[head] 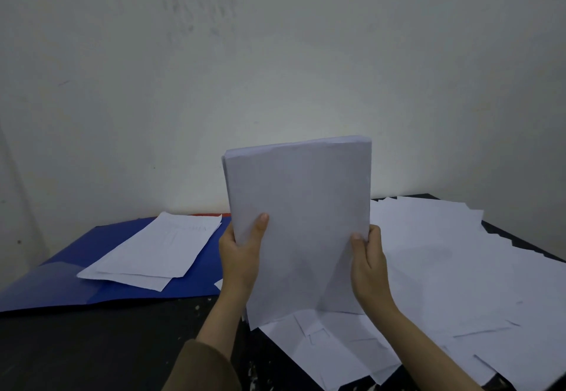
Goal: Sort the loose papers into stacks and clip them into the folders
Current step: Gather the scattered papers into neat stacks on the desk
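Papers in a squared stack (pixel 298 222) stood upright at frame centre, long axis vertical, left hand (pixel 240 256) and right hand (pixel 369 263) gripping its side edges, fingers curled round. Blue folder (pixel 147 291) lay lower left, nearer the left hand; loose sheets (pixel 444 268) right.

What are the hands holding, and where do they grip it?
A stack of white papers, upright. The left hand grips its left edge, the right hand its right edge, both low down.

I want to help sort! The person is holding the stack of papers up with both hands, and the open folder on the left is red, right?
Not quite: the head view shows the open folder is blue. Both hands, left and right, do hold the stack of papers up.
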